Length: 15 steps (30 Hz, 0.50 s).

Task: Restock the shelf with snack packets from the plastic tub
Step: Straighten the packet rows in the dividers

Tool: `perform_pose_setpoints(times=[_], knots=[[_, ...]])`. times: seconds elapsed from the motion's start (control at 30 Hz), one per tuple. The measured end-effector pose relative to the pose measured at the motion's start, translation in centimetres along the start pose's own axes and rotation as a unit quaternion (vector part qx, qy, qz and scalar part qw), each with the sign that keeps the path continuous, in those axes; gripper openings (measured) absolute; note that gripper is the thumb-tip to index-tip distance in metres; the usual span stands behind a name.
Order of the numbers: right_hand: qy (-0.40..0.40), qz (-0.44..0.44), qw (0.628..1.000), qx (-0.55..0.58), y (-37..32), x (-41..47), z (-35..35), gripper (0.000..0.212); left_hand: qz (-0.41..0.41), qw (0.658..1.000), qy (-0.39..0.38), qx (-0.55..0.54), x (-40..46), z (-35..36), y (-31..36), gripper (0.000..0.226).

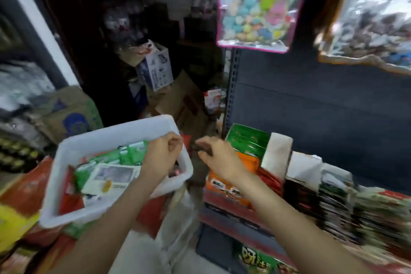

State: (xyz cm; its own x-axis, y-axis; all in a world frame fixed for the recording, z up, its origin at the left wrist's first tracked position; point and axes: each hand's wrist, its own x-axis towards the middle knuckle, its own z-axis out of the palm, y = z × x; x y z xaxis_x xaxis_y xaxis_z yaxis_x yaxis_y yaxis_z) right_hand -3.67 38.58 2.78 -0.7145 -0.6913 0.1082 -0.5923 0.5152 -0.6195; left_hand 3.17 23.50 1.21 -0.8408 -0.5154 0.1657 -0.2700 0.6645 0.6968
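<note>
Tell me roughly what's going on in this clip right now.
A person is restocking a shop shelf from a white plastic tub that still holds a jumble of snack packets. The left hand is curled over the tub's right rim. The right hand seems to pinch something small and dark just above the green packets and orange packets at the shelf's left end. The frame is blurred, so that item can't be identified.

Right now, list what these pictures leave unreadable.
- Head view: right hand seems to pinch something small and dark; blur hides what it is.
- Left hand covers part of the plastic tub.
- Packet print on the shelf is motion-smeared near the right edge.
</note>
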Motion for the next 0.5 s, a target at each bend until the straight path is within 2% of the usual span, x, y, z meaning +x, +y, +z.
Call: perform_pose_setpoints(times=[0.1,0.2,0.3,0.37,0.43,0.5], knots=[[-0.067,0.026,0.997,-0.011,-3.4,4.1,6.0,0.041,-0.052,0.997,-0.026,0.059,1.5,-4.1,-8.2,0.014],[-0.135,0.076,0.988,-0.019,-4.7,7.3,11.7,0.047,-0.082,0.986,-0.081,0.120,2.0,-7.3,-15.0,0.031],[-0.204,0.102,0.973,-0.021,-5.3,9.3,16.2,0.059,-0.079,0.957,-0.223,0.169,1.8,-9.2,-19.8,0.061],[-0.254,0.120,0.960,0.004,-5.4,9.9,18.3,0.070,-0.069,0.911,-0.338,0.226,1.6,-9.7,-21.5,0.080],[-0.288,0.139,0.947,-0.015,-5.0,10.5,20.1,0.079,-0.047,0.889,-0.364,0.273,1.6,-9.9,-22.6,0.086],[-0.283,0.157,0.944,-0.062,-4.3,11.1,21.2,0.077,-0.035,0.888,-0.347,0.301,1.7,-9.8,-23.0,0.090]])
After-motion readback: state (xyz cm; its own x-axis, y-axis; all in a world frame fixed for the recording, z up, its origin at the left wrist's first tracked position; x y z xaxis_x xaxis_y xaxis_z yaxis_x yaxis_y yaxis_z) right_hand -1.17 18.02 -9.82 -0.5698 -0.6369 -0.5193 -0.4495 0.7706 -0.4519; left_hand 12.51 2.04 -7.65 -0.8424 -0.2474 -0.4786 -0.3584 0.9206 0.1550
